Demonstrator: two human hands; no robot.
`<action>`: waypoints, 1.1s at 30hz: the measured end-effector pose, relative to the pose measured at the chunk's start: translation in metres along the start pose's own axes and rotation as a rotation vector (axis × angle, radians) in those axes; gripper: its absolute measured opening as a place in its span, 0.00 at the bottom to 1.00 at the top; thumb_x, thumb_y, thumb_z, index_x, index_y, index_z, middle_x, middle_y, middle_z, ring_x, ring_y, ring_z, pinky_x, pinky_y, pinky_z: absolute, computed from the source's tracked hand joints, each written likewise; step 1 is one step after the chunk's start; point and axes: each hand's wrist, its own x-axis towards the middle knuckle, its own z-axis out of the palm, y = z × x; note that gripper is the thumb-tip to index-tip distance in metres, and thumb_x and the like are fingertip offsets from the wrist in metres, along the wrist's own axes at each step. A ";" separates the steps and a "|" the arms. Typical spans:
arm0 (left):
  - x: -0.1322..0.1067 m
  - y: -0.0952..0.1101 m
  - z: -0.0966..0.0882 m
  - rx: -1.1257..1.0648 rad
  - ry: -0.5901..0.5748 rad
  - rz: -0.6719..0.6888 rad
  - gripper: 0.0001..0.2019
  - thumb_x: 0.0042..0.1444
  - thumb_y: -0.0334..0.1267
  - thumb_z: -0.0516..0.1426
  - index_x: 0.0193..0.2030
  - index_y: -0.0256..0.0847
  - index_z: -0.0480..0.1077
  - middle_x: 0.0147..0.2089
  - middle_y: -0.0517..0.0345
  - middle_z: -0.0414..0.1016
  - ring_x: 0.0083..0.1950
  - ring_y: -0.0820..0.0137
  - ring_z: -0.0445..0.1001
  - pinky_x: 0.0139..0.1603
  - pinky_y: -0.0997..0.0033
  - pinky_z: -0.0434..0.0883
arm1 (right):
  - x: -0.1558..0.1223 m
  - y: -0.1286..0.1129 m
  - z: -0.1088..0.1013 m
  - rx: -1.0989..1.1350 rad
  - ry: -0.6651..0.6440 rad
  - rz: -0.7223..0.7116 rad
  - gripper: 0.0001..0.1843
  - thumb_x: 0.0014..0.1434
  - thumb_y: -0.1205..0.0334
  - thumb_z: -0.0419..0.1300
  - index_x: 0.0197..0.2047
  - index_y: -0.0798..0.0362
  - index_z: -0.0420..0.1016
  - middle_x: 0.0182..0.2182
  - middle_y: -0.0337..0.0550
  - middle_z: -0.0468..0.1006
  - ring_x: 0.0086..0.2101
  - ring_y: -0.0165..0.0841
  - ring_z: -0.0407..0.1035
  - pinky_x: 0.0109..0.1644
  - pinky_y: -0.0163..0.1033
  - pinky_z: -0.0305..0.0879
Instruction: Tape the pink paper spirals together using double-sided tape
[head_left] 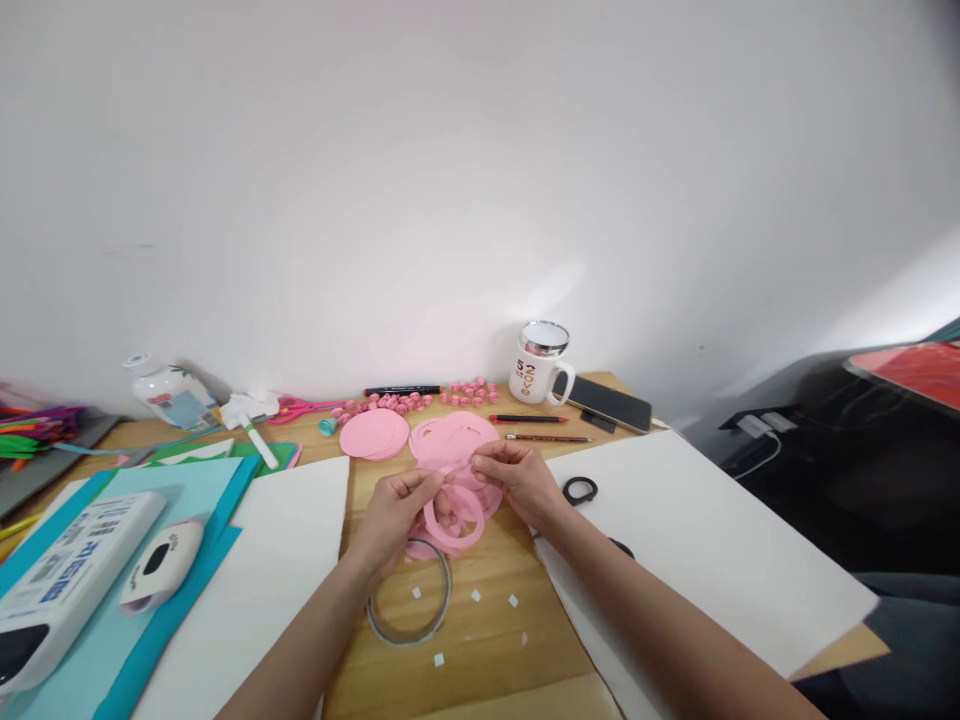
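Both hands pinch the pink paper spiral: left hand at nine o'clock of it, right hand at one; a tape roll lies at six o'clock.

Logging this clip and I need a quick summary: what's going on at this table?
A person works with bare hands over a wooden table. The left hand and right hand both pinch a pink paper coil, held just above the wood. A tape ring lies below the hands. Behind them sit a stack of pink paper circles and a row of small pink paper rolls, with a mug and a phone by the wall.
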 end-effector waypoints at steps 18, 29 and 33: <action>0.003 -0.003 -0.003 -0.006 0.025 -0.019 0.15 0.46 0.44 0.60 0.19 0.33 0.70 0.16 0.57 0.70 0.19 0.74 0.68 0.21 0.77 0.64 | -0.001 -0.003 -0.001 0.029 -0.040 0.017 0.14 0.36 0.63 0.70 0.30 0.55 0.77 0.27 0.41 0.79 0.25 0.26 0.70 0.35 0.34 0.67; 0.001 -0.002 -0.001 0.001 -0.016 -0.033 0.18 0.48 0.48 0.58 0.19 0.33 0.69 0.16 0.55 0.71 0.18 0.73 0.68 0.20 0.77 0.64 | -0.001 -0.003 0.000 -0.042 -0.037 -0.009 0.10 0.35 0.62 0.70 0.24 0.55 0.76 0.19 0.38 0.75 0.21 0.25 0.67 0.28 0.32 0.65; 0.002 -0.002 -0.002 -0.014 0.007 -0.013 0.15 0.47 0.45 0.59 0.20 0.33 0.70 0.18 0.57 0.71 0.19 0.74 0.68 0.21 0.77 0.65 | -0.001 -0.003 0.001 -0.024 -0.034 -0.010 0.10 0.36 0.62 0.70 0.25 0.55 0.78 0.22 0.39 0.77 0.25 0.27 0.68 0.33 0.34 0.67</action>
